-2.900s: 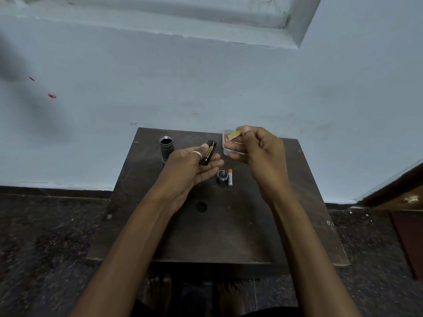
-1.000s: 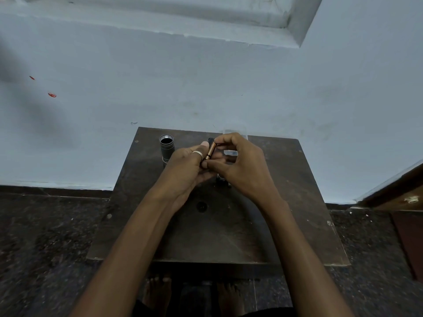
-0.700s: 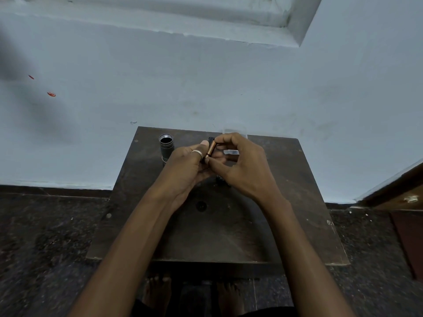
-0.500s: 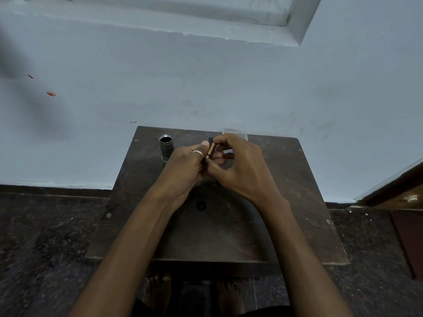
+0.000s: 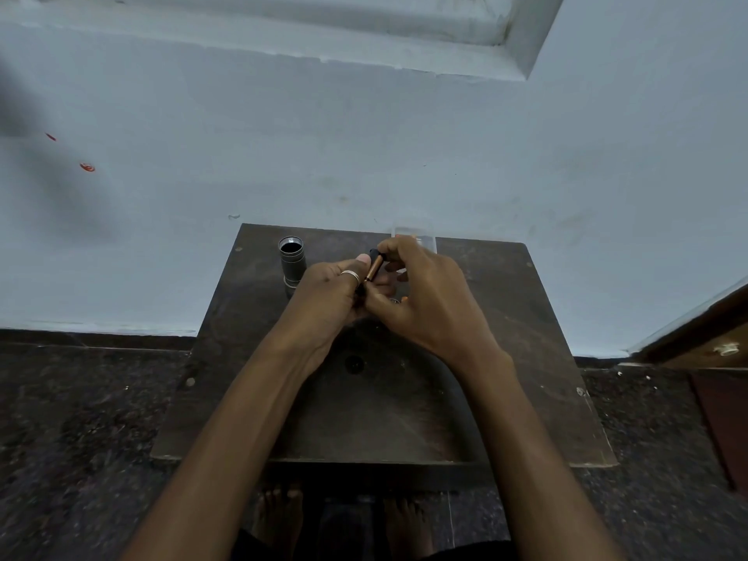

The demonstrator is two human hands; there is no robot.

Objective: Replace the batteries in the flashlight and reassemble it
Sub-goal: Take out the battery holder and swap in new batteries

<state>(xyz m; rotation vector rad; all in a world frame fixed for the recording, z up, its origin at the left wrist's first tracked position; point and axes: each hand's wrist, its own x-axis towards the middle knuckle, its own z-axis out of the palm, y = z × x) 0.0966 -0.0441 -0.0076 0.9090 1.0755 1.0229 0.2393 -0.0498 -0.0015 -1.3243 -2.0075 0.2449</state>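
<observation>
Battery holder [image 5: 374,268] pinched between both hands, no legible writing

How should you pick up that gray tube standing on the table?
Judging by its pose, grip the flashlight body around its middle, coming from the side. It stands upright with its open threaded end on top, apart from the left hand, so a sideways wrap seems steadiest.

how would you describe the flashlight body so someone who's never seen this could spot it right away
On the dark wooden table against the pale blue wall, look at the far left corner, just left of the left hand. The flashlight body stands upright there: a grey metal tube, open threaded end up, the only freestanding cylinder.
</observation>
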